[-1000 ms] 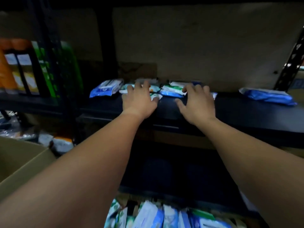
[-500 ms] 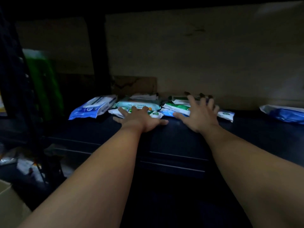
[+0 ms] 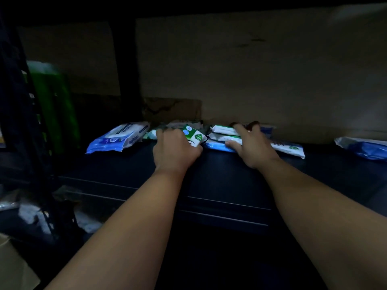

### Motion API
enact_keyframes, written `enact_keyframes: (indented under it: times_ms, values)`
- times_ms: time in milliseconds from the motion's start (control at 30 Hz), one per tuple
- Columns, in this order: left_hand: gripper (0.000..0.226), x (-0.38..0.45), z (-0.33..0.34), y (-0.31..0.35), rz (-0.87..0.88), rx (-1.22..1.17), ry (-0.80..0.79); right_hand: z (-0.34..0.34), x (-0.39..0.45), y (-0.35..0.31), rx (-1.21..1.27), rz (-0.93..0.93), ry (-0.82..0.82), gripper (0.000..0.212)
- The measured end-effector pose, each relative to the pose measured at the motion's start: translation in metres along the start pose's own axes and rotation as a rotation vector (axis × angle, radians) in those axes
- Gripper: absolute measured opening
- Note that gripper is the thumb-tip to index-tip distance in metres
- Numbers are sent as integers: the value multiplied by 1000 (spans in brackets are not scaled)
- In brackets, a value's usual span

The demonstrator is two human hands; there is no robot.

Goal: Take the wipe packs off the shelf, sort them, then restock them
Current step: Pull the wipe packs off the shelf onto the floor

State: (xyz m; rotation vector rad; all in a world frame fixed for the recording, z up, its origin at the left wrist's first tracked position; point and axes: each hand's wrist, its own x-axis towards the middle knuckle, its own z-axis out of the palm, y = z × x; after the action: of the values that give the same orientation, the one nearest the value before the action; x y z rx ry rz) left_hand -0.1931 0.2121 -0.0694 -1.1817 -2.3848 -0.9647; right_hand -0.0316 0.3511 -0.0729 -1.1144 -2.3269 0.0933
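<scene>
Several wipe packs lie in a heap at the back of a dark shelf (image 3: 219, 176). My left hand (image 3: 174, 149) grips a small green and white pack (image 3: 193, 136), tilted up off the heap. My right hand (image 3: 251, 146) reaches over a stack of white and green packs (image 3: 223, 130), fingers curled over its far side and thumb against a blue pack (image 3: 217, 146) below. A flat white pack (image 3: 290, 148) sticks out to the right of that hand. A large blue and white pack (image 3: 119, 137) lies apart on the left.
Another blue pack (image 3: 364, 147) lies at the shelf's far right. Green bottles (image 3: 52, 109) stand on the left behind a black upright post (image 3: 18, 114). A cardboard wall closes the back. Part of a cardboard box (image 3: 12, 268) shows at bottom left.
My left hand went from lying flat to gripping the small green pack and tilting it up. My right hand reached further over the stack. The view moved closer to the shelf.
</scene>
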Motion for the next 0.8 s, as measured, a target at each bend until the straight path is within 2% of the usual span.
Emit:
enact_keyframes:
  times_ms: [133, 233, 367, 633, 800]
  values:
    - [59, 3, -2, -2, 95, 1, 100, -1, -2, -2, 55, -2, 34, 48]
    - [69, 5, 0, -6, 21, -41, 57, -1, -4, -4, 65, -12, 53, 46]
    - [62, 6, 0, -7, -27, -115, 43, -2, -3, -5, 33, -21, 62, 46]
    - [52, 3, -16, -5, 184, -108, 110, -14, -14, -7, 49, -32, 264, 49]
    - [61, 2, -54, 0, 231, -139, 154, -50, -33, -18, 93, -89, 365, 47]
